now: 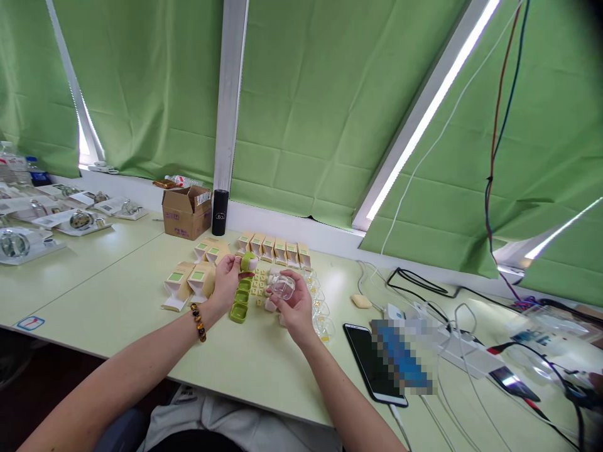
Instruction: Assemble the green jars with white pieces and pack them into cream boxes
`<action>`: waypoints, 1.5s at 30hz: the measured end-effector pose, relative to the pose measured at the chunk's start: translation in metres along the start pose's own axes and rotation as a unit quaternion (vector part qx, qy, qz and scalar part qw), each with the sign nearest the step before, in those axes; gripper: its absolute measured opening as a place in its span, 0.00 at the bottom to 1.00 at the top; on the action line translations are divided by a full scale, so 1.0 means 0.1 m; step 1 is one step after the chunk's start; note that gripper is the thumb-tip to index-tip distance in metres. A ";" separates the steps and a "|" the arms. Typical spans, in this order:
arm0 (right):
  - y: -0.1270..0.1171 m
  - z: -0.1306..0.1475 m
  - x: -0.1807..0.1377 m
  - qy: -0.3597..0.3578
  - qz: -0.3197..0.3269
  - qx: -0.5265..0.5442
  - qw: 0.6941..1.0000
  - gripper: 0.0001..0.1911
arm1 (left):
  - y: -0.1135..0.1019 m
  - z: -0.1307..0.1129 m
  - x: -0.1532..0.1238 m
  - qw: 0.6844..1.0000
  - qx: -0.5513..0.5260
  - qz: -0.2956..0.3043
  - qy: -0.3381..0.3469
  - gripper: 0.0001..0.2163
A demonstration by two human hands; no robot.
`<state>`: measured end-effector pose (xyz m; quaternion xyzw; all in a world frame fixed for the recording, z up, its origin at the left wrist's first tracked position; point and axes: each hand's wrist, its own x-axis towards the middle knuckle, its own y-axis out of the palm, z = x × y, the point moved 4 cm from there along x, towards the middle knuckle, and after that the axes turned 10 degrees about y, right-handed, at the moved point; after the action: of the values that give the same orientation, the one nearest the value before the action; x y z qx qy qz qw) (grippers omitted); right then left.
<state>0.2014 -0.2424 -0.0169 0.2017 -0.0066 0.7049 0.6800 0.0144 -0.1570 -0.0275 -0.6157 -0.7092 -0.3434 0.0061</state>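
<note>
- Reaching in from the bottom edge with bare forearms (155, 342), above pale cloth (211, 417) at the lap; wearing a beaded bracelet (198, 323) on the left wrist.
- Pinching a small green container (246, 260) in the left hand (227, 276), with fingers closed on its near side, above the worktop (132, 301); showing a whitish part at its right, too small to identify.
- Holding a clear container (283, 287) in the right hand (299, 307), with fingers curled part-way around it; cannot make out any contents.
- Below the left hand's piece: a column of green square cups (239, 312), open-topped, with green floors showing.
- Between the hands: small yellow pieces (259, 285), set in short columns.
- Beside the right hand: a cluster of clear cups (325, 328), with yellow bits showing in several.
- Near the left hand: pale cartons (200, 277) with green square panels; cannot see inside.
- Farther back: a row of similar smaller-looking boxes (274, 249), side by side.
- Beyond those: a cardboard box (179, 216) with raised flaps and hidden contents, just beside a black cylinder (219, 213).
- Far left: white packets (44, 220) bearing silvery round objects (81, 219), near plastic bottles (14, 162).
- Right, well apart from the cups: a dark-screened phone (367, 361), near cables.
</note>
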 end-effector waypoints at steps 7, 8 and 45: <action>0.01 0.15 -0.09 -0.135 -0.059 -0.159 0.976 0.23 | -0.02 0.06 -0.01 1.000 0.016 0.003 0.010 0.24; 0.01 0.16 -0.09 -0.141 -0.064 -0.173 0.973 0.23 | -0.02 0.06 -0.01 1.000 0.019 0.006 0.012 0.24; -0.69 0.32 -0.82 -0.126 -0.057 -0.752 0.645 0.12 | 0.04 -0.04 -0.04 1.000 0.013 0.016 -0.003 0.23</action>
<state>0.2756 -0.3245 -0.0296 -0.2917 -0.6085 0.3850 0.6295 0.0175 -0.1627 -0.0238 -0.6280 -0.7038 -0.3317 0.0177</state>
